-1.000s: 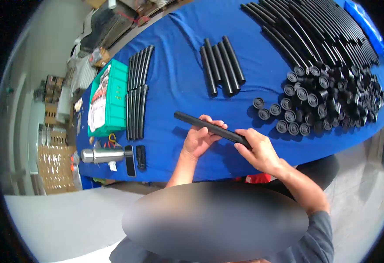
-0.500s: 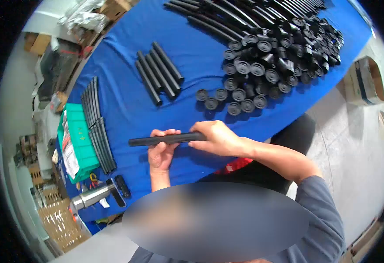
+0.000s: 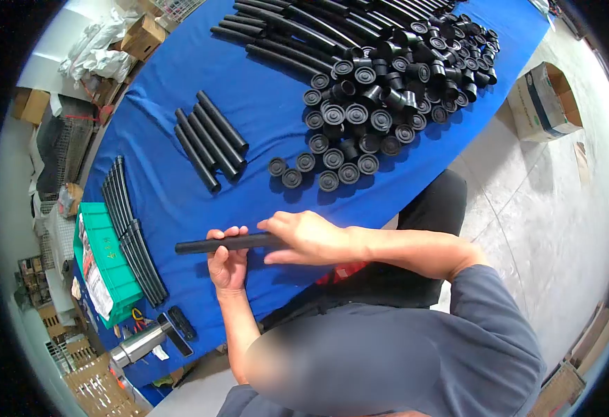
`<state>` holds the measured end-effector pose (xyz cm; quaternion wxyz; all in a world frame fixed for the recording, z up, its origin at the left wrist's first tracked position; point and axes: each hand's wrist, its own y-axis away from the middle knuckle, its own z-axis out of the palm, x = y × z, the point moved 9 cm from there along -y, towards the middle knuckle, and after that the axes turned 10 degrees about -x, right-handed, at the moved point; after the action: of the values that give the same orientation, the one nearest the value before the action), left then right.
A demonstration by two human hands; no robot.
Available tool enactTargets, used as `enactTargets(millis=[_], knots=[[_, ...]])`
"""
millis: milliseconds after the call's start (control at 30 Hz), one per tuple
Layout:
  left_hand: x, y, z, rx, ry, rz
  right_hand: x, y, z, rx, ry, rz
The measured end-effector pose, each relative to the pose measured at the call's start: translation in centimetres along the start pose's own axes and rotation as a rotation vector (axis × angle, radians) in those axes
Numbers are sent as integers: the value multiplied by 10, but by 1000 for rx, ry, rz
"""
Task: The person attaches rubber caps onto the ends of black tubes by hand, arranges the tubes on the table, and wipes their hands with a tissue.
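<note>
A black tube [image 3: 196, 247] is held level above the blue cloth. My left hand [image 3: 228, 263] is wrapped round its middle from below, palm up, with the thumb in front. At the tube's right end is my right hand [image 3: 311, 240]; its fingers and thumb are spread to either side of the tube, and the palm hides that end. Whether the palm touches the end cannot be seen. Beyond my hands, several short black tubes [image 3: 210, 135] lie side by side. Round black caps [image 3: 328, 181] with ringed faces lie to the upper right.
Long black tubes [image 3: 290, 59] are stacked at the back of the blue-covered table [image 3: 144, 104]. On the left are thinner black tubes [image 3: 141, 257], a green crate [image 3: 117, 278], a steel flask [image 3: 137, 345] and a phone [image 3: 176, 337]. A cardboard box [image 3: 544, 104] stands on the floor at right.
The view has shifted, so the table things appear further left and lower. My right hand's fingers and thumb have spread away from the tube. My left hand keeps its hold.
</note>
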<state>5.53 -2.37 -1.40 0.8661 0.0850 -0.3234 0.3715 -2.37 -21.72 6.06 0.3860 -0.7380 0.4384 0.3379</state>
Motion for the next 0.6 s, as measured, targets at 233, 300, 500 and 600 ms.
enactTargets(millis=[233,300,500,600], knots=[[-3,-5,16,-67,6,-26,26,-4,15,-243,-480,293],[-3,-4,10,-37,-20,-29,33,1,26,-353,-618,439],[-2,-1,5,39,-29,2,2,-2,5,20,127,-28],[-2,-4,12,4,-13,-1,27,-4,13,-83,-249,157]])
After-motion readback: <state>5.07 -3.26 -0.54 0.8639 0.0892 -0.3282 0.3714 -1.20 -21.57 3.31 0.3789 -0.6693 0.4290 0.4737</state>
